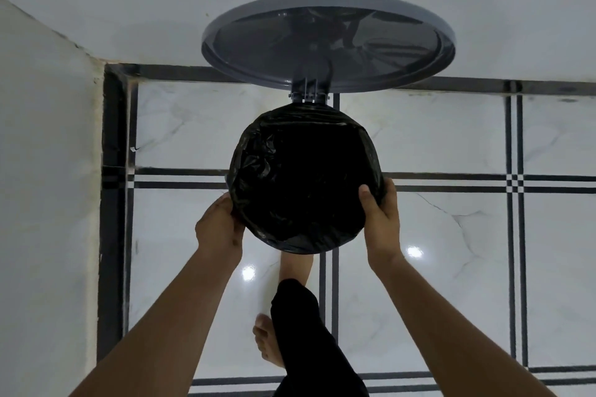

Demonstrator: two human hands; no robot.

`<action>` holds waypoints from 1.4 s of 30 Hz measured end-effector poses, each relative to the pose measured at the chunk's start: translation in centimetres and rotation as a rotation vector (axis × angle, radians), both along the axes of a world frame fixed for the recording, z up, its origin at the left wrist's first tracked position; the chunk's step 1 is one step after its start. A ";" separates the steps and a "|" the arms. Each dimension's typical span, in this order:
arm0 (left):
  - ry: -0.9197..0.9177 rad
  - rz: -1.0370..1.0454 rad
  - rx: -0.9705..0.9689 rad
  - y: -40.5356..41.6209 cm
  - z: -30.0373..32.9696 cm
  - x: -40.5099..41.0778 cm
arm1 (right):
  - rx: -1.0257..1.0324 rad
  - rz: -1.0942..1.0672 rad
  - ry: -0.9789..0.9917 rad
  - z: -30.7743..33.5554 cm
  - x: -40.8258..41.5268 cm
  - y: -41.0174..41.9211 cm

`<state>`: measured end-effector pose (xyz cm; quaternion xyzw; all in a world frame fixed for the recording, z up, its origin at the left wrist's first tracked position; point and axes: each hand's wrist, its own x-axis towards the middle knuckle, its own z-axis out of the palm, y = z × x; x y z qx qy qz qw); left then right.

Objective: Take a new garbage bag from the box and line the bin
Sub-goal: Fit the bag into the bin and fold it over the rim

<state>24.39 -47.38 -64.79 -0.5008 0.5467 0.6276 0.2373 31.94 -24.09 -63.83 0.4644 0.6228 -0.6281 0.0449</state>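
Garbage bag, black, is already spread over the mouth of the bin, w/ its edge folded down outside the rim all round as far as can be seen. Bin's long axis runs straight down toward the floor, mouth pointing up at the camera, so only the round opening shows; bag's closed end hangs down inside, too dark to see.

Left hand is at the near-left of the rim, fingers curled under and out of sight; it seems to pinch the folded plastic against the rim, but can't tell for sure. Right hand is at the near-right, thumb pressed on top of the rim over the plastic, fingers wrapped down the outside: a clear grip on bag + rim together.

Lid, grey, stands open on the far side from both grips, hinged opposite the hands. Below the grips 1 bare foot reaches under the bin's near edge, prob. on a pedal, not visible. Tiled floor around.

Risks, as judged:
- foot slips → lid drops on the hands or bag.
- pulling harder on the near side → fold slides off the far rim by the hinge.
- air trapped inside → bag balloons and won't sit down.
- thin plastic may tear under the thumb.
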 end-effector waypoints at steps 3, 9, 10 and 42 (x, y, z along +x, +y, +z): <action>-0.001 0.114 -0.049 -0.1 1.0 0.3 | -0.028 -0.165 -0.077 1.4 0.1 0.2; -0.090 0.076 0.067 2.3 4.5 2.1 | -0.104 -0.206 -0.175 1.8 2.8 -1.8; -0.085 0.082 0.105 2.5 4.6 2.1 | -0.154 -0.238 -0.156 1.6 2.7 -1.7; 0.014 0.073 0.107 2.5 4.5 -0.2 | 0.244 1.382 -0.657 -11.1 -10.5 -8.4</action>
